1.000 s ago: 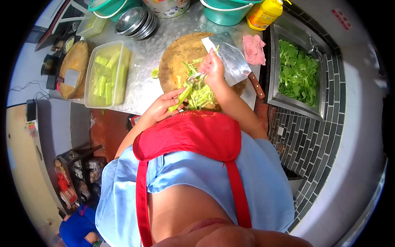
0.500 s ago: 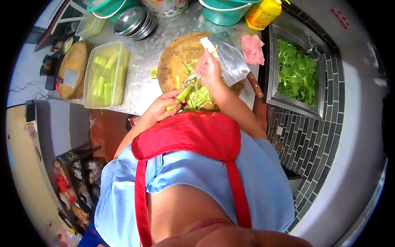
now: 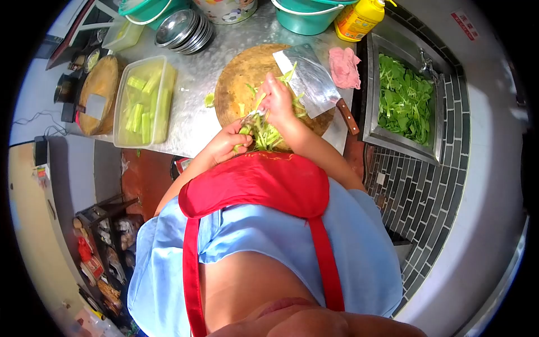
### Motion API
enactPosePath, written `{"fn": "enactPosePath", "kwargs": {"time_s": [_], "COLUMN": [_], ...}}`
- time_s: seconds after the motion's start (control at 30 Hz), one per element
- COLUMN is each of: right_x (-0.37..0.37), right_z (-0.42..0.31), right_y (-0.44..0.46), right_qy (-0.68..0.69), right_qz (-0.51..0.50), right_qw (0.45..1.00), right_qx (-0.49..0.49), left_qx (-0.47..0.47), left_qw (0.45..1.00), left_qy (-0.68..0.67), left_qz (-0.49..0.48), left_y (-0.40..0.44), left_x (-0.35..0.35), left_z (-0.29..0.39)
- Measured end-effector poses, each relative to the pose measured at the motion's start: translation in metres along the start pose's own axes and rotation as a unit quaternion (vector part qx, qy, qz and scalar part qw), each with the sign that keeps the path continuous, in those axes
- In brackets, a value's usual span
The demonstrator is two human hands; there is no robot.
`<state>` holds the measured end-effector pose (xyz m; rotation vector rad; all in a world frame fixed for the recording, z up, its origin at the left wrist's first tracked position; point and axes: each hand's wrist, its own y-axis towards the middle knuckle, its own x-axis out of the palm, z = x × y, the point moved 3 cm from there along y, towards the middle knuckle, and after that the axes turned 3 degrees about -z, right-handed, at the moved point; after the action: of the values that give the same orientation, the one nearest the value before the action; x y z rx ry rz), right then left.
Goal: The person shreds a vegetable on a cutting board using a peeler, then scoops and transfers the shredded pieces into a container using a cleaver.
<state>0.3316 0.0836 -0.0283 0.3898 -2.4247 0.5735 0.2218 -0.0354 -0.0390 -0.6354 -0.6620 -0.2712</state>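
Note:
My left hand [image 3: 225, 143] is closed around a short pale-green stalk [image 3: 245, 131], held low over the near edge of a round wooden chopping board [image 3: 234, 76]. My right hand [image 3: 278, 102] is closed on a peeler [image 3: 254, 114], whose shiny metal head is at the stalk; motion blurs it and the fingers cover most of its handle. Below and between both hands lies a heap of green peelings [image 3: 268, 136]. A wide cleaver [image 3: 314, 84] with a wooden handle rests flat across the board's right side, its blade partly under a few peelings.
Left on the metal counter stands a clear tub [image 3: 117, 115] of cut stalks. Stacked metal bowls [image 3: 185, 31], a green bucket [image 3: 306, 19] and a yellow bottle [image 3: 358, 21] line the back. A pink cloth [image 3: 344, 67] lies beside the sink [image 3: 371, 106] holding leafy greens [image 3: 404, 98].
My right hand has moved slightly down and left, bringing the peeler nearer my left hand. The stalk now shows less beyond my left fingers. Cleaver and tub have stayed put.

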Motion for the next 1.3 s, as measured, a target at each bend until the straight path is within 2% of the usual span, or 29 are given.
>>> {"fn": "enactPosePath", "kwargs": {"time_s": [0.1, 0.2, 0.3, 0.33, 0.43, 0.47, 0.6, 0.7, 0.8, 0.93, 0.97, 1.03, 1.1, 1.13, 1.17, 1.23, 1.3], "right_x": [-0.031, -0.058, -0.041, -0.035, -0.007, -0.003, -0.03, -0.067, -0.055, -0.029, -0.018, -0.027, -0.055, -0.068, -0.074, -0.074, -0.061], "right_z": [-0.014, -0.02, -0.019, -0.007, 0.016, 0.016, -0.012, -0.019, -0.025, 0.003, -0.002, -0.005, -0.018, -0.022, -0.024, -0.033, -0.032], "right_y": [0.028, 0.044, 0.027, 0.026, 0.004, 0.001, 0.028, 0.049, 0.035, 0.02, 0.009, 0.019, 0.037, 0.042, 0.042, 0.044, 0.033], "right_qy": [-0.012, 0.023, 0.079, 0.069, 0.119, 0.132, -0.005, -0.021, 0.132, 0.136, 0.071, 0.068, -0.03, -0.056, -0.005, 0.09, 0.133], "right_qz": [0.075, 0.047, 0.058, 0.107, -0.047, -0.055, 0.095, 0.084, 0.031, 0.028, 0.023, 0.067, 0.114, 0.082, 0.076, 0.06, 0.027], "right_qw": [0.994, 0.994, 0.994, 0.991, 0.991, 0.989, 0.99, 0.987, 0.984, 0.99, 0.997, 0.992, 0.984, 0.983, 0.986, 0.985, 0.985], "right_qx": [-0.084, -0.099, -0.057, -0.036, 0.024, 0.033, -0.106, -0.135, -0.119, -0.03, -0.031, -0.083, -0.134, -0.152, -0.147, -0.135, -0.108], "left_qx": [-0.007, 0.0, 0.018, 0.024, 0.046, 0.04, 0.047, 0.045, 0.029, 0.026, 0.045, 0.085, 0.178, 0.161, 0.143, -0.013, 0.005], "left_qw": [1.0, 0.999, 0.999, 0.999, 0.998, 0.996, 0.982, 0.97, 0.97, 0.967, 0.955, 0.922, 0.87, 0.883, 0.896, 0.971, 0.988], "left_qy": [0.01, 0.016, 0.014, 0.013, 0.036, 0.071, 0.177, 0.229, 0.221, 0.234, 0.279, 0.362, 0.458, 0.438, 0.419, 0.229, 0.136], "left_qz": [0.021, 0.031, 0.041, 0.042, 0.028, 0.027, 0.045, 0.065, 0.097, 0.094, 0.095, 0.102, 0.047, 0.041, 0.035, 0.063, 0.072], "left_y": [-0.01, -0.012, -0.007, -0.004, 0.004, 0.005, 0.0, -0.007, -0.005, 0.003, 0.005, 0.007, 0.002, -0.001, -0.005, -0.01, -0.01], "left_x": [-0.002, 0.001, 0.002, 0.002, 0.016, 0.01, -0.004, 0.006, 0.006, 0.005, 0.001, -0.008, -0.006, -0.006, -0.003, 0.002, 0.006], "left_z": [0.002, 0.007, 0.004, 0.003, 0.006, 0.003, -0.006, 0.002, 0.004, 0.0, -0.002, -0.01, -0.005, -0.003, 0.0, 0.002, 0.003]}}
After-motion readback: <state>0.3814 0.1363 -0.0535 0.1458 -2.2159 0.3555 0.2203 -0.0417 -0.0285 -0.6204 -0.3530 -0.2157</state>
